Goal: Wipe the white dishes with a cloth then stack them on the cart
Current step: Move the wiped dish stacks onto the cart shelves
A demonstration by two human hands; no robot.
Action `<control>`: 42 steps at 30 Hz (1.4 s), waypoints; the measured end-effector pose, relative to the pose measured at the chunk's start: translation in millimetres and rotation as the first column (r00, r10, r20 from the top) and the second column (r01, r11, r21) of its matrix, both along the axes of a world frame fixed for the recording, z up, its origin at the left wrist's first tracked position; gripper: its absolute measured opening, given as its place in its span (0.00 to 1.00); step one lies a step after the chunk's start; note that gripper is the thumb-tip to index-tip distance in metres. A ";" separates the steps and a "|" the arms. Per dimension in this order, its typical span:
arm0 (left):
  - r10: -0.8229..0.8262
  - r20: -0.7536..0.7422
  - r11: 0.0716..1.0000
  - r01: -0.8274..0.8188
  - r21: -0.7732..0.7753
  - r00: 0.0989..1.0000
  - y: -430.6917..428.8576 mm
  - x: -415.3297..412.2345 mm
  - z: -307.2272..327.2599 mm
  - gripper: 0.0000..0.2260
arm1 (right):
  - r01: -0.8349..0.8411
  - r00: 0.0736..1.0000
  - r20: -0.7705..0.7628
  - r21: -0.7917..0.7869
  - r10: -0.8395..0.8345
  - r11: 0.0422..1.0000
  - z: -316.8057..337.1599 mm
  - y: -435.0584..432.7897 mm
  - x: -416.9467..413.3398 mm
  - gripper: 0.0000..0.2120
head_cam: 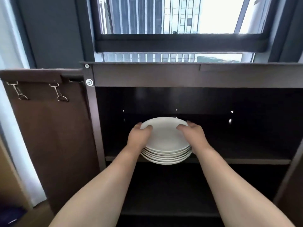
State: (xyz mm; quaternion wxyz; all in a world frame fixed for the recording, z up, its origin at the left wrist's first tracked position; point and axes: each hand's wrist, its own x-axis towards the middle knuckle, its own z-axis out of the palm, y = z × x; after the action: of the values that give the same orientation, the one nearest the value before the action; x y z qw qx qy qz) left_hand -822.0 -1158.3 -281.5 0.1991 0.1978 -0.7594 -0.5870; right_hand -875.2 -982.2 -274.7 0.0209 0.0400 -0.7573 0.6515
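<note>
At the front edge of the middle shelf (246,159) of the dark cart (180,77) is a stack of white dishes (165,143), several shallow plates nested one in another; its near rim juts out past the shelf's front lip; whether the stack rests on the shelf or is held just clear of it cannot be told.

Both hands grip the stack; the left hand (139,138) takes it at 9 o'clock, thumb lying over the top dish's rim and the fingers (138,125) curled round the outer edge; the right hand (194,136) takes it at 3 o'clock in the same way, thumb on the top dish, fingers (190,123) wrapped over the far side of the rim; both forearms are bare and reach in from 6 o'clock.

Below the stack, toward 6 o'clock, a lower shelf (164,208) lies in shadow; at 12 o'clock, above the cart's top, a dark-framed window (180,41) shows buildings outside; at 9 o'clock a brown side panel (54,136) hangs beside the cart, with two metal clips (59,94) near its top edge; two screws (89,82) sit in the cart's left post.
</note>
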 end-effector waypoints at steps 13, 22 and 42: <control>-0.002 -0.469 0.932 -0.169 -0.322 0.883 17.4 8.0 -53.0 0.28 | 0.194 0.761 -0.647 0.154 -0.049 0.969 -68.3 -17.9 24.7 0.32; -0.063 -0.176 0.801 -0.056 -0.597 0.982 10.7 -11.9 -55.1 0.32 | 0.145 0.873 -0.458 0.573 0.169 0.807 -60.2 -35.8 7.3 0.37; -0.080 -0.127 0.711 -0.033 -0.703 0.989 -9.6 64.6 -26.4 0.23 | -0.050 0.661 -0.590 0.583 0.465 0.811 -14.4 -48.5 59.5 0.22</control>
State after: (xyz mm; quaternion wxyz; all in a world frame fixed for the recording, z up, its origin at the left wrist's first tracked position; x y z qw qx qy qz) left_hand -757.5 -1167.9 -307.9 0.3076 0.0534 -0.9109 -0.2698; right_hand -815.7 -1030.7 -289.1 0.2024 0.4028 -0.8209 0.3505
